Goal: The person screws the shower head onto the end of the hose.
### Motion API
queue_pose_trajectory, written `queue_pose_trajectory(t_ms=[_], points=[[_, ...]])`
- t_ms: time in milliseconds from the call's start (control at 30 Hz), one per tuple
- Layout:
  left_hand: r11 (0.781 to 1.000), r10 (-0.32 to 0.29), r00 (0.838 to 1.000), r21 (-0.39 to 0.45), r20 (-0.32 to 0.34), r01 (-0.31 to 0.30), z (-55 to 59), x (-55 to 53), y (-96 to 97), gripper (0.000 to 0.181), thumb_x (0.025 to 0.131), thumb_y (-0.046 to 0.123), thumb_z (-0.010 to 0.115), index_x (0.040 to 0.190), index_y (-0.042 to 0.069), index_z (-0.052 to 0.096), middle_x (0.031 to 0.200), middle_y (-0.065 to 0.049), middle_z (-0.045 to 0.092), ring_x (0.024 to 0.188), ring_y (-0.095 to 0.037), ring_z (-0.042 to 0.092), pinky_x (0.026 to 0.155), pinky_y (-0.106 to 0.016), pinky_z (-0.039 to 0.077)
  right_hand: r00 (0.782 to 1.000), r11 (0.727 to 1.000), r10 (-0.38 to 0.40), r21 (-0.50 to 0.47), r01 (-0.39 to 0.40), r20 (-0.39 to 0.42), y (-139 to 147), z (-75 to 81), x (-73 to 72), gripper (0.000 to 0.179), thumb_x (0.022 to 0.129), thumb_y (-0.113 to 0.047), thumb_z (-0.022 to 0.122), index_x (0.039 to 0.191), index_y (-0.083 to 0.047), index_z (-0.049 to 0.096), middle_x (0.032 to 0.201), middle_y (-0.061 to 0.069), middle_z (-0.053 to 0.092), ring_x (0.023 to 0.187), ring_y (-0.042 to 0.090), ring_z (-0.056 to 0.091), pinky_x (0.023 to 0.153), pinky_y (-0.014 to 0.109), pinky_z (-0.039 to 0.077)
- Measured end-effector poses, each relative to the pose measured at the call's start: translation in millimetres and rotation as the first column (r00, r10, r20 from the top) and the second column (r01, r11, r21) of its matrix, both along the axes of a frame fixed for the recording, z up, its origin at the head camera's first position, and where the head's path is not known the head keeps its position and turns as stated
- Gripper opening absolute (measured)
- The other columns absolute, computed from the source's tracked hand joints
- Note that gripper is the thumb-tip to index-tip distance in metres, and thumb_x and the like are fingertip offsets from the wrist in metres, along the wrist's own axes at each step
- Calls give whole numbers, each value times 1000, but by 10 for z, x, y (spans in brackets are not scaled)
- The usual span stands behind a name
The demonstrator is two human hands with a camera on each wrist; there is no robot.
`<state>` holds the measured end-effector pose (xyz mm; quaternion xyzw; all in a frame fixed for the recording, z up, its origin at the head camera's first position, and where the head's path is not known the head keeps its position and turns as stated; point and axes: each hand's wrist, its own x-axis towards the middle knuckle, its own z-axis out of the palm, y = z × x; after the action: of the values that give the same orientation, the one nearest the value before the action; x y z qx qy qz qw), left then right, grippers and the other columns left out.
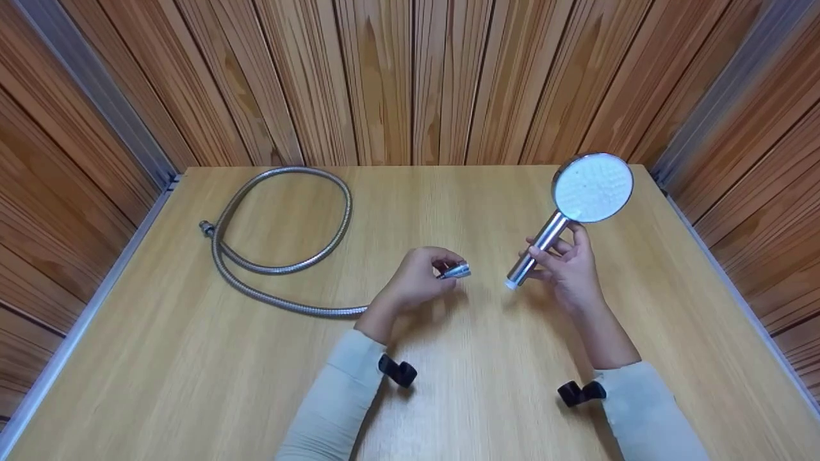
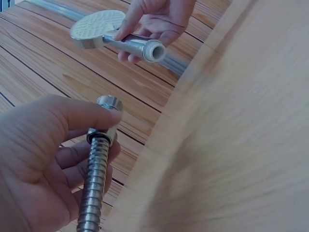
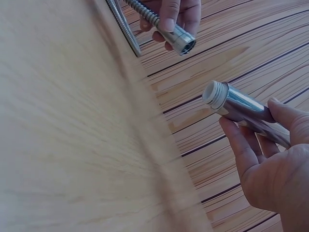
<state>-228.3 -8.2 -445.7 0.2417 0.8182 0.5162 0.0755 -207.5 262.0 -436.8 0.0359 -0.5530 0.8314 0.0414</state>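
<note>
My right hand (image 1: 570, 269) grips the chrome handle of a shower head (image 1: 593, 187), its round white face tilted up and its white threaded end (image 3: 215, 94) pointing down toward the left hand. Between thumb and fingers my left hand (image 1: 419, 275) pinches the chrome end nut (image 2: 107, 116) of a metal shower hose (image 1: 282, 269). In the right wrist view the nut's open end faces out past the fingers. A short gap separates the nut from the threaded end. Part of the hose is hidden behind the left hand and wrist.
The hose loops over the left side of the wooden table (image 1: 487, 410), its other end fitting (image 1: 206, 228) lying at the far left. Wood-panelled walls (image 1: 410, 83) with grey metal edges stand behind and on both sides. Black wrist mounts (image 1: 398, 371) sit on both sleeves.
</note>
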Motion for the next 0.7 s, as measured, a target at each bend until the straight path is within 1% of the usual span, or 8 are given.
queue_pose_trajectory(t_ms=[100,200,267,367,467,567,633,700], points=[[999,14,1000,46,16,-15,25,17,4,26,84,2,74,108,13,73,95,5,67,89,-14,60,75,-27,53,1000,999,-9,-32,9,-1,-15,22,8,70,88,11,64,141,-19,30,106,11,68,88,27,71,71,45,58],[996,27,999,83,25,-29,46,38,6,25,85,5,75,108,14,73,96,5,66,90,-14,60,73,-27,53,1000,998,-12,-65,11,-9,-39,44,18,66,89,11,61,139,-18,30,106,11,68,86,27,71,69,45,58],[994,26,999,108,20,-28,59,49,9,25,85,7,75,108,14,73,96,5,66,90,-14,61,74,-27,53,1000,998,-23,-65,22,-15,-59,63,27,62,91,9,61,138,-18,32,105,10,69,86,27,71,69,45,58],[990,22,1000,142,-3,-22,89,64,18,24,86,9,75,109,13,72,98,5,67,91,-14,61,76,-28,53,999,998,-43,-47,42,-24,-89,102,41,58,92,6,61,138,-17,34,103,9,69,88,27,71,69,45,58],[984,20,999,175,-32,-14,132,81,37,24,86,10,76,109,11,72,99,3,67,91,-14,62,77,-30,54,997,998,-68,-10,68,-23,-110,157,55,58,91,2,64,139,-17,35,101,9,67,87,25,71,68,44,58],[981,27,998,195,-62,-14,172,104,47,24,86,10,76,109,11,72,100,2,67,91,-13,61,77,-30,54,997,997,-76,7,76,-18,-127,231,70,58,91,-2,66,138,-16,35,102,10,65,87,24,70,68,43,59],[976,29,996,216,-79,-11,197,116,51,25,86,10,76,110,10,72,100,2,67,91,-13,62,77,-31,54,997,997,-76,1,76,-21,-142,289,80,56,92,-4,65,138,-16,35,102,10,64,88,24,70,68,43,59],[973,41,996,230,-82,-21,217,131,49,25,86,12,76,111,11,72,101,4,66,91,-13,62,77,-32,55,997,997,-72,-26,71,-25,-166,352,86,54,93,-4,64,137,-16,36,102,10,64,88,24,70,68,42,59]])
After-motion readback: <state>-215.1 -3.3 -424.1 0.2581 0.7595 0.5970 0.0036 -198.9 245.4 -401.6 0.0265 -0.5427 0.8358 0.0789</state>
